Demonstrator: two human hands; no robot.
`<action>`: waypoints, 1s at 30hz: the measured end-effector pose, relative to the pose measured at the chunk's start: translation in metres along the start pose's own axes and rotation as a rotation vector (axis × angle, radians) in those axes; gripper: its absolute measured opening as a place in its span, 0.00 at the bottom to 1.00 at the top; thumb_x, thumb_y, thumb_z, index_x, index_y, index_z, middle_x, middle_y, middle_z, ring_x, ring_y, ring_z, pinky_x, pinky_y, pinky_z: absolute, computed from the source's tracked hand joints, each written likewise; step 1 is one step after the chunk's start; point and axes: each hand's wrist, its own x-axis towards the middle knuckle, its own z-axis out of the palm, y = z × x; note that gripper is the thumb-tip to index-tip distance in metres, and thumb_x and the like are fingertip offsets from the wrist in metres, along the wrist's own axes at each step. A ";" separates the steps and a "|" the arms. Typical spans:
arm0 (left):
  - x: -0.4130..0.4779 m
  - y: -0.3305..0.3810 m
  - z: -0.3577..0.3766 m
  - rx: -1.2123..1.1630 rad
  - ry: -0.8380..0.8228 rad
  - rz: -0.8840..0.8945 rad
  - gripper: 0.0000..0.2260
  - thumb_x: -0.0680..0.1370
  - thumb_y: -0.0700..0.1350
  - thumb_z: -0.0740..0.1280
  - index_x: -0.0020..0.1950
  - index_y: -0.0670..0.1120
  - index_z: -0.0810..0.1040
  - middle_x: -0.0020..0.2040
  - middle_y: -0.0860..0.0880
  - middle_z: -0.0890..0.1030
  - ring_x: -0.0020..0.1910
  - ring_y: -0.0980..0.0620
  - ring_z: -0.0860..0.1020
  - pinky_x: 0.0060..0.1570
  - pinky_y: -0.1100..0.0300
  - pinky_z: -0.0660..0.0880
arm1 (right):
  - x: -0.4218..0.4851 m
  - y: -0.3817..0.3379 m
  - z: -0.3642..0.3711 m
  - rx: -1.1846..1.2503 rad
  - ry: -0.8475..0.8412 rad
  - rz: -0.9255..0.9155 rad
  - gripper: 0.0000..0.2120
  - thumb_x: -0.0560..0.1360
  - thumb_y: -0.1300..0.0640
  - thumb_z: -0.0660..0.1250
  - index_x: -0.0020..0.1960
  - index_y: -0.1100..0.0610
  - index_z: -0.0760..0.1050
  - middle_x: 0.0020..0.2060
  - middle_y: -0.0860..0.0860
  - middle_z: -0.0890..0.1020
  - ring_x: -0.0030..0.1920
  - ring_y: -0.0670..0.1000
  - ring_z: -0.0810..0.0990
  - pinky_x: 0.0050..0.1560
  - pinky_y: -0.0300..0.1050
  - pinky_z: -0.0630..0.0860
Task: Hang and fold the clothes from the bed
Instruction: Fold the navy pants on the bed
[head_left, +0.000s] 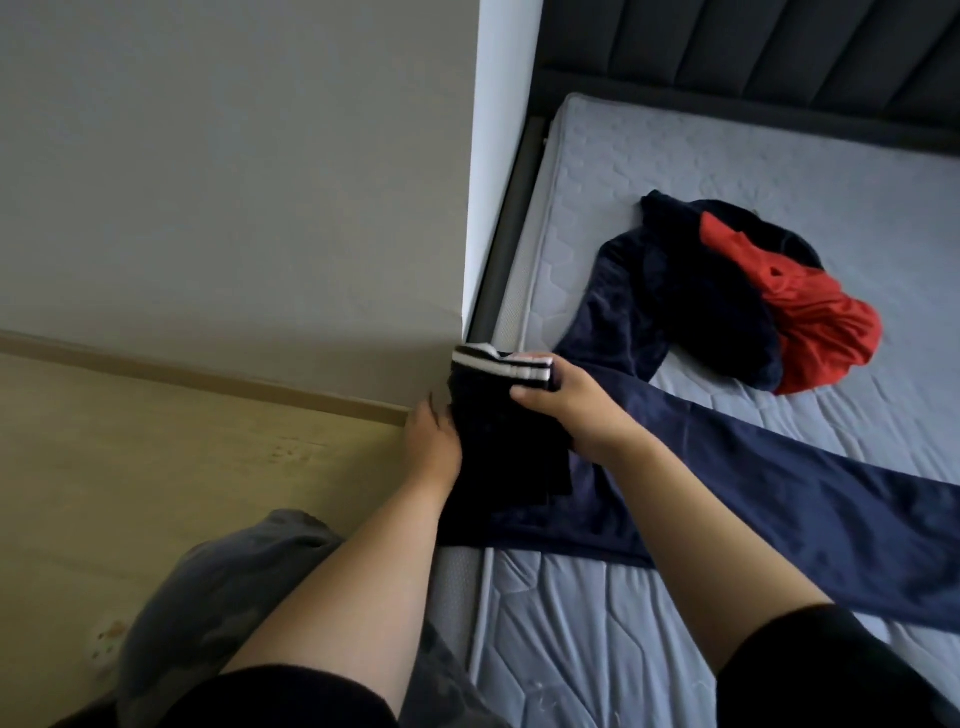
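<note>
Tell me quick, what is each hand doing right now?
Left hand: against the black striped garment, fingers hidden; grip cannot be told.
Right hand: grips the garment's striped top.

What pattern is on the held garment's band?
Garment band: white stripes on black; head view.

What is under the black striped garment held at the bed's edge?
Navy trousers spread on the mattress run beneath the black striped garment. The part beneath is covered, as are the fingers of the left hand.
</note>
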 end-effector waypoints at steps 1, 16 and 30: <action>-0.001 0.001 -0.002 -0.006 0.046 0.036 0.21 0.83 0.44 0.55 0.76 0.42 0.60 0.73 0.40 0.65 0.72 0.42 0.64 0.68 0.54 0.61 | 0.004 0.001 -0.004 0.085 0.072 0.016 0.11 0.73 0.65 0.70 0.54 0.56 0.79 0.45 0.51 0.85 0.45 0.49 0.83 0.47 0.41 0.79; -0.013 -0.015 0.036 0.647 -0.428 0.209 0.24 0.83 0.57 0.49 0.77 0.59 0.44 0.79 0.52 0.43 0.77 0.48 0.44 0.72 0.39 0.48 | 0.001 0.048 -0.036 -0.931 0.518 0.150 0.29 0.71 0.63 0.62 0.72 0.57 0.61 0.67 0.57 0.67 0.66 0.60 0.64 0.65 0.54 0.63; 0.009 -0.044 0.012 0.311 -0.076 -0.437 0.22 0.82 0.55 0.56 0.66 0.40 0.71 0.61 0.41 0.76 0.58 0.41 0.76 0.48 0.53 0.70 | 0.112 0.027 0.003 -1.035 -0.071 0.215 0.18 0.78 0.42 0.61 0.41 0.55 0.73 0.36 0.50 0.76 0.38 0.51 0.76 0.36 0.43 0.68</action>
